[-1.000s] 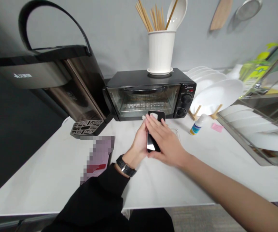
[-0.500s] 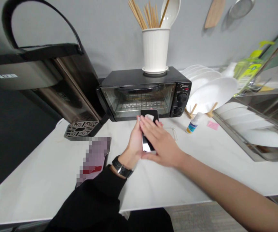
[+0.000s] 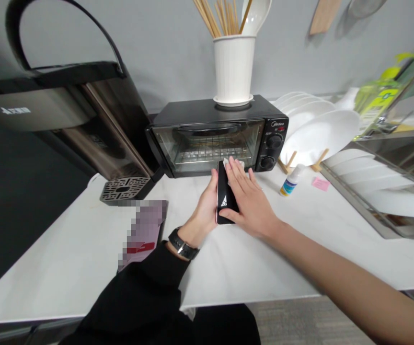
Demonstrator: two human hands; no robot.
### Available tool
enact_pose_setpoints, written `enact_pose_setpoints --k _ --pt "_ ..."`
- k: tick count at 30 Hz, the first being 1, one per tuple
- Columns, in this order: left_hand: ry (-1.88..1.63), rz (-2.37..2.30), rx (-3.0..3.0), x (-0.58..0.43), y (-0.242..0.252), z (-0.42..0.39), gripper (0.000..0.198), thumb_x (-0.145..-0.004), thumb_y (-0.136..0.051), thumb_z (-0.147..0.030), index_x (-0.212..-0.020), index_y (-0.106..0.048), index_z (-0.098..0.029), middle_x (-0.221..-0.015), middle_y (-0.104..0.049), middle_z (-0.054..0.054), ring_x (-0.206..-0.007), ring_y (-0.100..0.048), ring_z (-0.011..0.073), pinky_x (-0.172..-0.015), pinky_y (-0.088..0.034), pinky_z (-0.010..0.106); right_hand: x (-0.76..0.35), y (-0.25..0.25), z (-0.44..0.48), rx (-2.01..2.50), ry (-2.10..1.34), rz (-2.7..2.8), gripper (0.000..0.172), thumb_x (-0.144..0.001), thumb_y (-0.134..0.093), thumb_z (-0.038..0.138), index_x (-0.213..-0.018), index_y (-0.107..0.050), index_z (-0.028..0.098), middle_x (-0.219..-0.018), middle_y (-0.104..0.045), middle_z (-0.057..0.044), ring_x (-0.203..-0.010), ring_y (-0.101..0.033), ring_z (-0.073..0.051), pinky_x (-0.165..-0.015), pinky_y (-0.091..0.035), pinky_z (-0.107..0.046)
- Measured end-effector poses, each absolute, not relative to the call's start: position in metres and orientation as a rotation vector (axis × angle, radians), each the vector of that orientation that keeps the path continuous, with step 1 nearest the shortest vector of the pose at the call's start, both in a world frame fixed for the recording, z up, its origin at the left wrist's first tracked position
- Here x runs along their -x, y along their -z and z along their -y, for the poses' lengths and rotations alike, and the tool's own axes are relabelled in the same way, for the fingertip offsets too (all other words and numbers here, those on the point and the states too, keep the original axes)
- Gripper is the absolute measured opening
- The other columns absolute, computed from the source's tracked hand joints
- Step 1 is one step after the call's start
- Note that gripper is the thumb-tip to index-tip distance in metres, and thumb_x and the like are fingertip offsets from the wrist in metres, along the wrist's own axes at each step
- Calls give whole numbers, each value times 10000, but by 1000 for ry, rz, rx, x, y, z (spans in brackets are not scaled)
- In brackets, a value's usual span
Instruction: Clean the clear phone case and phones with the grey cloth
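Observation:
A black phone [image 3: 223, 194] is held upright in front of the toaster oven, above the white counter. My left hand [image 3: 207, 203] is wrapped round its left edge, thumb along the side. Over the screen lies my right hand [image 3: 248, 201], pressing a white wipe [image 3: 225, 162] against the upper part; most of the wipe is hidden under the fingers. Reflections show on the dark glass. To the right stands a small white bottle [image 3: 292, 181] with a blue and yellow label.
A black toaster oven [image 3: 210, 109] bears a white cup [image 3: 234, 67] of chopsticks. A water dispenser [image 3: 120, 120] and a pixelated purple packet [image 3: 147, 225] are left. Plates [image 3: 322, 136], a pink slip [image 3: 321, 183] and a sink rack [image 3: 375, 230] are right.
My right hand has slid with the wipe toward the right side of the phone, uncovering its left part. The view has shifted slightly.

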State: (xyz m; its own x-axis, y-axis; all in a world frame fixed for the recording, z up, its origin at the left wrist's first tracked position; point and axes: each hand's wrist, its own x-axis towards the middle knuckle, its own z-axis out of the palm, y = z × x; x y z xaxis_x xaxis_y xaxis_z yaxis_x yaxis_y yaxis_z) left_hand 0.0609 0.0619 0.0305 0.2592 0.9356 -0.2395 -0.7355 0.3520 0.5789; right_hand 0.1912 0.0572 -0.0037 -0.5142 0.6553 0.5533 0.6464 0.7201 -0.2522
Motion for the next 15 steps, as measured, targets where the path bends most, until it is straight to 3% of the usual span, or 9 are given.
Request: enact_pose_setpoints --k 4,7,11,15 --pt "-1285 -669 -338 -44 -29 -66 679 -1080 -318 -624 -1188 -732 -97 -980 -804 135 -938 -784 260 -947 -605 394 -181 5 -41 661 -54 2470 1097 -951 -323 844 -1679 -101 55 -1728 -218 -214 -1630 -152 -298 -1313 -185 -554" --pt "-1506 -645 -362 -26 -31 -73 723 -1072 -266 -658 -1115 -745 -117 -916 -794 112 -793 -765 222 -848 -622 366 -180 4 -36 599 -34 2527 1023 -974 -344 809 -1681 -154 95 -1710 -301 -174 -1609 -246 -274 -1323 -173 -526" --pt "-1459 -623 -380 -34 -30 -73 681 -1078 -294 -634 -1247 -725 -135 -987 -800 109 -989 -769 255 -965 -584 388 -191 1 -50 821 36 2450 983 -997 -303 788 -1693 -78 131 -1724 -261 -168 -1619 -204 -305 -1305 -155 -612" --pt "-1150 -642 -429 -65 -20 -57 554 -1086 -402 -556 -1397 -664 -179 -1238 -778 114 -1245 -695 292 -1119 -494 426 -201 -2 -65 1016 60 2262 978 -1003 -201 791 -1693 -22 123 -1750 -161 -177 -1634 -109 -320 -1287 -165 -647"
